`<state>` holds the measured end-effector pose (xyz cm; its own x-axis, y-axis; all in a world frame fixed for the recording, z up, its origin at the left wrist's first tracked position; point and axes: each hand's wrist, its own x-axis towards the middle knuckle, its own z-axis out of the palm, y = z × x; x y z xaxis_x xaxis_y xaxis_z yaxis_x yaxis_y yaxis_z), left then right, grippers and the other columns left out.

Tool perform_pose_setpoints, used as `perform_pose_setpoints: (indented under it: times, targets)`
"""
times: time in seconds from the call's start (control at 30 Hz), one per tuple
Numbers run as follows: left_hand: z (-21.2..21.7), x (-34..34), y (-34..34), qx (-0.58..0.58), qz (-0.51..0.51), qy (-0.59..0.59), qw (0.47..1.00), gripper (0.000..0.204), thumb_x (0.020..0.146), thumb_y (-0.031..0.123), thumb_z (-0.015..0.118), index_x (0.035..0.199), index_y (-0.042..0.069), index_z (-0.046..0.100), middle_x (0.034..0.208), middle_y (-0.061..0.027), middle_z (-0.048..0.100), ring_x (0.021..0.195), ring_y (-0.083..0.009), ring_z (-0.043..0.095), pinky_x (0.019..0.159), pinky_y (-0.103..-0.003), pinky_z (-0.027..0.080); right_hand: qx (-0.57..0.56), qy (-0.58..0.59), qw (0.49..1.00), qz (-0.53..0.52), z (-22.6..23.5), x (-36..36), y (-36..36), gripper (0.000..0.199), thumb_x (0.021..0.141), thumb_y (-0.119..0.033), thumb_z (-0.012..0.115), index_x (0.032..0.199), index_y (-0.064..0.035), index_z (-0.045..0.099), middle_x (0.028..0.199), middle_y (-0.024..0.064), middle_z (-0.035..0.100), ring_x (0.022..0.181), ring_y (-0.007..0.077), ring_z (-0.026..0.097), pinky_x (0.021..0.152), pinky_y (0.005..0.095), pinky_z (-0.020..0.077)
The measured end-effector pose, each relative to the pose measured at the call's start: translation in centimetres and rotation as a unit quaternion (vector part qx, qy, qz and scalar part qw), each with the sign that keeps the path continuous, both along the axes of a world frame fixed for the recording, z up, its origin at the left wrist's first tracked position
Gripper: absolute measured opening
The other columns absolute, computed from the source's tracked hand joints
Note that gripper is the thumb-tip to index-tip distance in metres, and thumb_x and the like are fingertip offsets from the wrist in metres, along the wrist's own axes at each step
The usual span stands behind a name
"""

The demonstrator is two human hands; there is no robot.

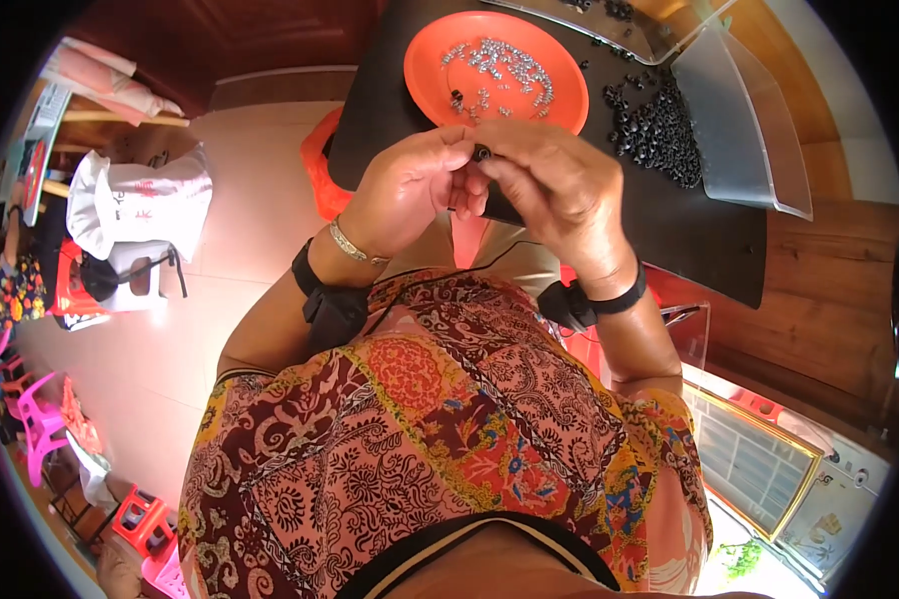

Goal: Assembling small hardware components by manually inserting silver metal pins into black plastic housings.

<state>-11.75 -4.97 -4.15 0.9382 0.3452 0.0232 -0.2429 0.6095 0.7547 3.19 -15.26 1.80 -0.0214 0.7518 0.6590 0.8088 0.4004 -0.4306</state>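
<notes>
A small round black part with a hole in its middle is pinched between the fingertips of both hands, above the near edge of the dark table. My left hand comes at it from the left, thumb and forefinger closed. From the right, my right hand grips it with thumb and fingers. Just beyond the hands lies an orange plate with many small silvery metal pieces and a dark piece on it. To the right is a heap of small black parts.
A clear plastic bin lies beside the black heap, with another clear tray at the back. The dark tabletop ends close to my lap. At left, a white sack stands on the tiled floor, with red stools further down.
</notes>
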Motion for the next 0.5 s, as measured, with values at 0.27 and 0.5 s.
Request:
perform_pose_setpoints:
  times: [0.27, 0.5]
  targets:
    - [-0.3, -1.1, 5.3, 0.042, 0.097, -0.068, 0.992, 0.025, 0.094, 0.026, 0.045, 0.095, 0.004, 0.056, 0.083, -0.0034, 0.056, 0.075, -0.0163, 0.057, 0.066, -0.027, 0.043, -0.328, -0.061, 0.942, -0.033, 2.3, 4.8, 7.8, 0.018, 0.085, -0.018, 0.063, 0.095, -0.0045, 0.068, 0.082, 0.0115, 0.066, 0.065, 0.0184, 0.059, 0.06, 0.0306, 0.0476]
    - [-0.1, -0.9, 3.8, 0.027, 0.085, -0.037, 0.995, 0.026, 0.096, 0.027, 0.044, 0.097, 0.004, 0.056, 0.084, -0.0043, 0.057, 0.075, -0.0161, 0.057, 0.067, -0.026, 0.043, -0.323, -0.187, 0.927, -0.033, -2.9, 4.7, 10.9, 0.017, 0.077, -0.02, 0.057, 0.081, -0.0057, 0.067, 0.075, 0.0158, 0.065, 0.073, 0.0318, 0.063, 0.069, 0.0425, 0.0487]
